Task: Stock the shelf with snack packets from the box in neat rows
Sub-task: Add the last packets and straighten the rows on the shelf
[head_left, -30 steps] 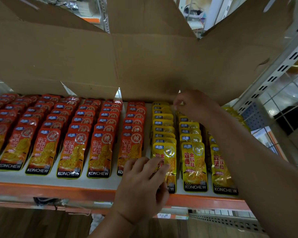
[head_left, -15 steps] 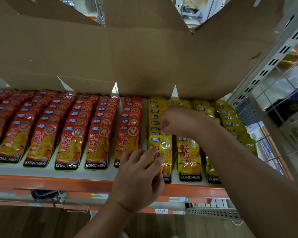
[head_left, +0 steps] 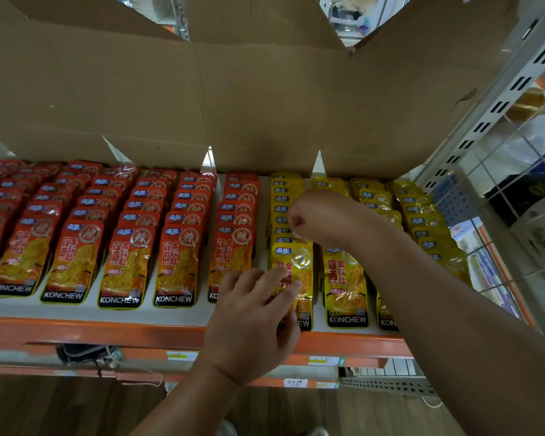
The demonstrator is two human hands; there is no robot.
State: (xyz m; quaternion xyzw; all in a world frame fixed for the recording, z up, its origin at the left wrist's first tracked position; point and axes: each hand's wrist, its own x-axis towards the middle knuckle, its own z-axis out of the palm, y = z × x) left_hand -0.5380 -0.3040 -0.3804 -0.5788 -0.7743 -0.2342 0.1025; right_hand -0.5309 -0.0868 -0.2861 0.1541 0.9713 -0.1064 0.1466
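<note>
- Your left hand (head_left: 255, 325), lower centre of the frame, is relaxed and grasps nothing; its fingers lie spread on the front yellow packet (head_left: 298, 265), most likely to pin it so the row does not slide forward while you work behind it.
- Your right hand (head_left: 318, 218), centre right, is curled tight over the yellow row (head_left: 280, 209) just behind that front packet; the knuckles hide the fingertips, so you cannot tell whether it pinches a packet top or holds nothing.
- The packets lie overlapped like shingles, each one's top tucked under the next, so labels face you and the rows stay straight; the red packets (head_left: 129, 262) fill the left half of the frame in neat rows, and further yellow rows run to the right.
- The box (head_left: 265, 105) spans the whole upper frame, its flaps hanging down just behind the rows; its inside is out of sight, so how many packets are left cannot be judged.
- The shelf (head_left: 177, 313) shows a bare white strip in front of the rows, above its orange lip (head_left: 107, 333); the front packets line up along that strip.
- Judgement: you are tidying the leftmost yellow row, not fetching; most of the shelf looks stocked.
- Risk: a pull from the curled hand could fan the overlapped packets sideways towards the red ones; the slotted post (head_left: 485, 121) at the upper right crowds your forearm.
</note>
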